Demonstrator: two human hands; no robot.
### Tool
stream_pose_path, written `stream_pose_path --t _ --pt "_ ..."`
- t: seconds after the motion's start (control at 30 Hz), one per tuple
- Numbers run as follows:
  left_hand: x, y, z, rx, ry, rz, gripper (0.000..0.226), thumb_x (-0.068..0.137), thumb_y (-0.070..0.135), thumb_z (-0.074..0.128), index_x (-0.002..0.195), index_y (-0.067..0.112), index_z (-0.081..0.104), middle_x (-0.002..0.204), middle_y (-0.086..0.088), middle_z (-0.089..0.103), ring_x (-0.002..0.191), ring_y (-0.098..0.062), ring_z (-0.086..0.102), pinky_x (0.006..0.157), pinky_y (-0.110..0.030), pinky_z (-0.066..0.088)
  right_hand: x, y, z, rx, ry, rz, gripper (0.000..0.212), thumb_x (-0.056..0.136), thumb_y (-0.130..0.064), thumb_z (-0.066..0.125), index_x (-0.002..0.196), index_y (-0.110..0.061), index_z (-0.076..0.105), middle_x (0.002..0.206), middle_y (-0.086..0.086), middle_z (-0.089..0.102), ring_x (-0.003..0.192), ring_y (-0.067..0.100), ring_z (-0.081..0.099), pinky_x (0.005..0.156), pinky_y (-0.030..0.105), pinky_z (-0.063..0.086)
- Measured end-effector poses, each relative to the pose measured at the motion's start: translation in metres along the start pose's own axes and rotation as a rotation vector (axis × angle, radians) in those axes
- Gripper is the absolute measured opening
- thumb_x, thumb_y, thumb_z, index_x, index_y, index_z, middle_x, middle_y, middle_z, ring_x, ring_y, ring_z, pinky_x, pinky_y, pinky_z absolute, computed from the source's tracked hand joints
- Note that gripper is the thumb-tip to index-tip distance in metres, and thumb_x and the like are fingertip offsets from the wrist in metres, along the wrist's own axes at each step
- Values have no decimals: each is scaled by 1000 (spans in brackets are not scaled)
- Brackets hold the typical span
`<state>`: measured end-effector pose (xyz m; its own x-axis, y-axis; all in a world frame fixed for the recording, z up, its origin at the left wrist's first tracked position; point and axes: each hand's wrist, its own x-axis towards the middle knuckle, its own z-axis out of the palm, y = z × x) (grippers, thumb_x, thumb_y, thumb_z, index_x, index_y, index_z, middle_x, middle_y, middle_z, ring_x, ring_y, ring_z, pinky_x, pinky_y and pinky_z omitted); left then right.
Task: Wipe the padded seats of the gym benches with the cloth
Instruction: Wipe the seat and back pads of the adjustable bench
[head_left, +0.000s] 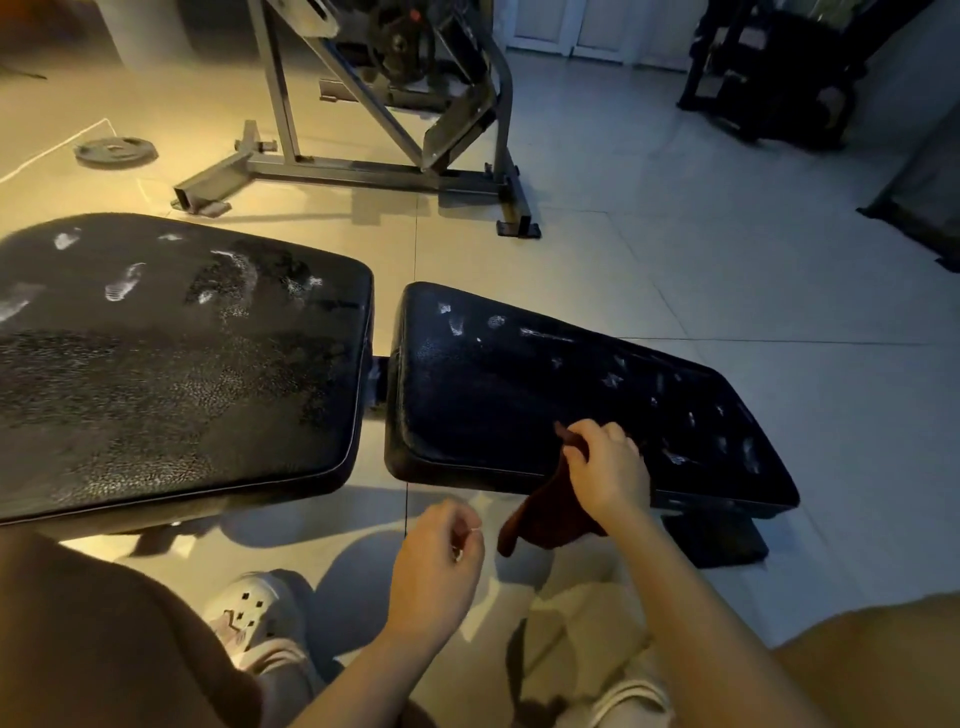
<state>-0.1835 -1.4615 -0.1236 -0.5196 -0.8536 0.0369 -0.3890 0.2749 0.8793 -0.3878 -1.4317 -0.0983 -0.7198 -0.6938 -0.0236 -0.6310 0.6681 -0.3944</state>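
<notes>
Two black padded bench pads lie in front of me, a large back pad on the left and a smaller seat pad on the right, both marked with whitish smears. My right hand grips a dark brown cloth at the near edge of the seat pad; most of the cloth hangs below the pad's edge. My left hand hovers lower, over the floor in front of the gap between the pads, its fingers loosely curled and holding nothing.
A grey steel machine frame stands on the tiled floor behind the pads, with a weight plate lying to its left. Dark equipment stands at the back right. My shoes are on the floor below my hands.
</notes>
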Motion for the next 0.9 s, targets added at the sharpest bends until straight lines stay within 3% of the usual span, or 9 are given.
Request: stream_pose_path --t 0.1,0.17,0.3,0.37,0.47,0.63,0.73,0.9 --pt "-2 -3 1 -20 -57 -30 18 92 20 63 98 34 54 93 15 58 88 1 56 73 -10 44 -20 1 -14 232 16 -65 15 98 -31 55 112 -28 59 97 -9 52 92 13 55 71 28 48" --pt "-2 -5 1 -15 -67 -28 26 90 30 66 111 36 52 102 22 54 97 4 54 74 -8 43 -37 -3 -33 411 16 -138 8 96 -27 58 102 -33 58 96 -10 58 91 8 58 70 22 48" --pt "2 -3 1 26 -63 120 49 83 44 71 125 40 47 123 27 39 111 12 39 87 -2 32 -64 -24 -83 681 -82 -292 16 93 -18 62 94 -34 62 83 -16 66 83 1 63 69 18 50" --pt "5 1 -3 19 -45 176 48 81 49 72 121 43 46 123 29 38 112 13 36 91 -1 29 -72 -34 -101 728 -105 -367 14 92 -14 62 95 -28 64 80 -17 66 79 1 64 69 15 50" --pt "10 11 -14 -90 -90 165 45 81 45 71 117 45 46 120 26 44 112 10 44 89 -5 37 -79 -40 -114 778 -106 -416 13 91 -10 63 96 -22 66 82 -11 66 79 3 64 69 16 51" --pt "12 24 -35 -213 -416 72 15 88 18 68 97 29 66 92 7 68 90 -2 63 80 -16 48 -80 -31 -124 860 -100 -362 17 90 -3 62 102 -15 64 96 -5 70 86 8 69 73 18 54" --pt "12 25 -40 -164 -425 18 13 88 15 67 92 28 67 85 5 67 85 -2 61 75 -16 47 -78 -20 -128 838 -20 -292 14 87 -6 66 96 -17 61 96 0 71 89 11 69 78 23 56" --pt "15 31 -49 107 -388 37 19 88 23 68 79 38 60 88 11 61 88 -5 57 82 -28 47 -75 -2 -131 727 133 -198 37 81 -6 74 98 -33 56 91 -5 62 79 1 62 70 17 53"
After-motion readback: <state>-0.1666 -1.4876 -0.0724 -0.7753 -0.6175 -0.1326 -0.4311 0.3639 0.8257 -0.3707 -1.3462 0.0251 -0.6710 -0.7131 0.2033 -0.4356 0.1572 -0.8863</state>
